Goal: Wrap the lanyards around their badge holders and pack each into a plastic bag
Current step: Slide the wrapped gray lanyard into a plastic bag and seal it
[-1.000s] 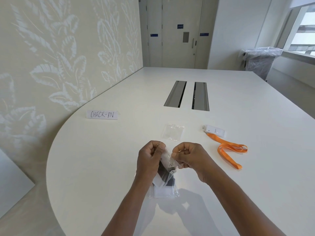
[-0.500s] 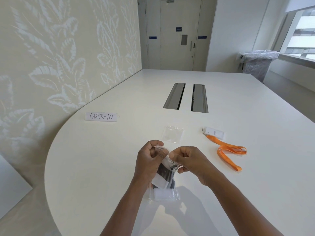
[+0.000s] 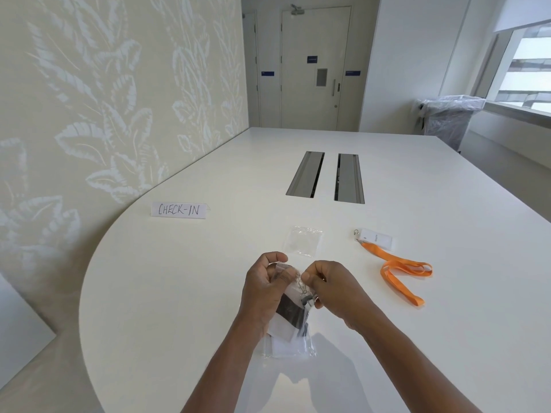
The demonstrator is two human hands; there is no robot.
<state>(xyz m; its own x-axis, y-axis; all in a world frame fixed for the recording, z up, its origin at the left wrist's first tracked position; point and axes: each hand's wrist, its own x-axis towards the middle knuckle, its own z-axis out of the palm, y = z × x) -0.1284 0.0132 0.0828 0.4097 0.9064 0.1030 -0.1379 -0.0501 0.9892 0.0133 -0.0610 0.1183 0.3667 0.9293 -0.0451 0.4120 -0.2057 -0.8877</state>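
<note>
- Two forearms come into view from the bottom edge, both bare all the way up to where the frame cuts them off.
- No sleeve, cuff or glove shows on either arm.
- The left hand (image 3: 266,286) is bare, with no ring or band visible on it.
- The right hand (image 3: 329,286) is bare as well, and its wrist carries no watch or strap.

White table (image 3: 179,293), leaf wallpaper (image 3: 89,99), door (image 3: 316,70), window (image 3: 527,70) rt
</note>
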